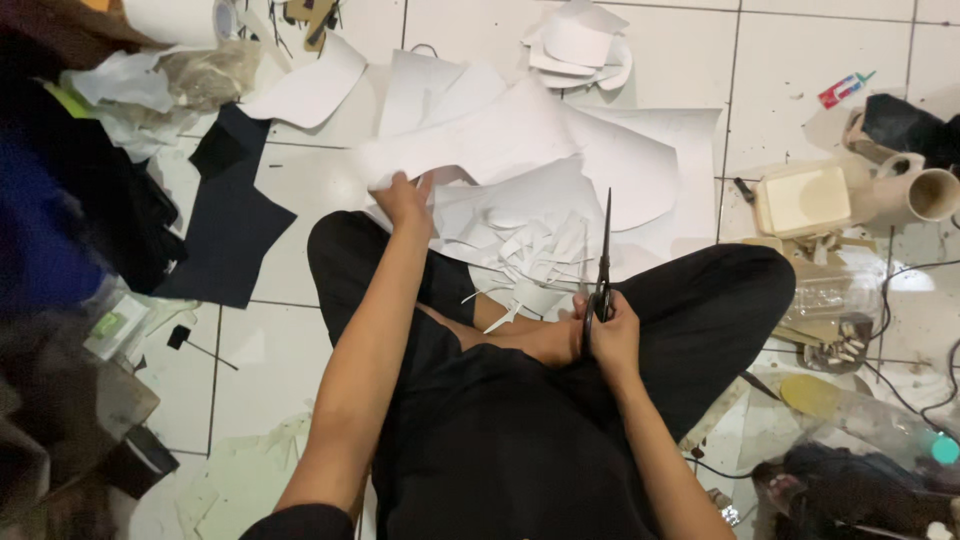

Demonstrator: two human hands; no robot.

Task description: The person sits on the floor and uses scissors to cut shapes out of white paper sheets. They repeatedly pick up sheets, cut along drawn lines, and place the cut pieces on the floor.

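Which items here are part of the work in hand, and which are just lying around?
In use:
- left hand gripping white paper sheet
- right hand holding scissors
- paper offcuts

Lying about:
- dark fabric piece
- cream box
- mug
- paper roll
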